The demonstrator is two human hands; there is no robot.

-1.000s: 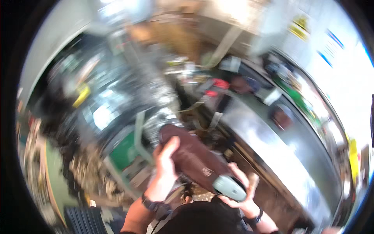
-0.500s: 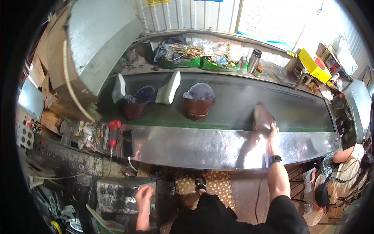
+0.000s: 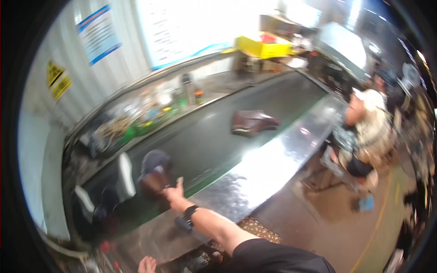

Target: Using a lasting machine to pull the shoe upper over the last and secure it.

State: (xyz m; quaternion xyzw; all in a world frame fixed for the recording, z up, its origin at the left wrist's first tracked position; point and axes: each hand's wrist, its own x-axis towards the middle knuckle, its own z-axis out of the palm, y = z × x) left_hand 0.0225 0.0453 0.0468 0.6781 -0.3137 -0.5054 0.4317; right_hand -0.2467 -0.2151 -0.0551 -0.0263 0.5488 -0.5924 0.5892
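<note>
A brown shoe upper with a dark lining (image 3: 154,170) stands on the dark conveyor belt. My right hand (image 3: 174,195) is at its near edge, thumb raised and apart from the fingers; blur hides whether it touches the upper. Farther right on the belt, a brown shoe (image 3: 252,123) lies on its side, away from both hands. Left of the upper are two white soles, one upright (image 3: 127,174) and one leaning (image 3: 84,198), with a dark upper (image 3: 108,200) blurred between them. At the lower edge my left hand (image 3: 147,265) shows only curled fingers, holding nothing visible.
A shiny metal ledge (image 3: 227,191) runs along the belt's near side. Behind the belt, a shelf carries green bins of cords (image 3: 129,132), a flask (image 3: 187,86) and a yellow box (image 3: 264,47). Another person (image 3: 364,123) sits at the right.
My right hand has let go of the brown shoe, now lying on the belt, and moved left to the standing upper. The view has swung right and tilted.
</note>
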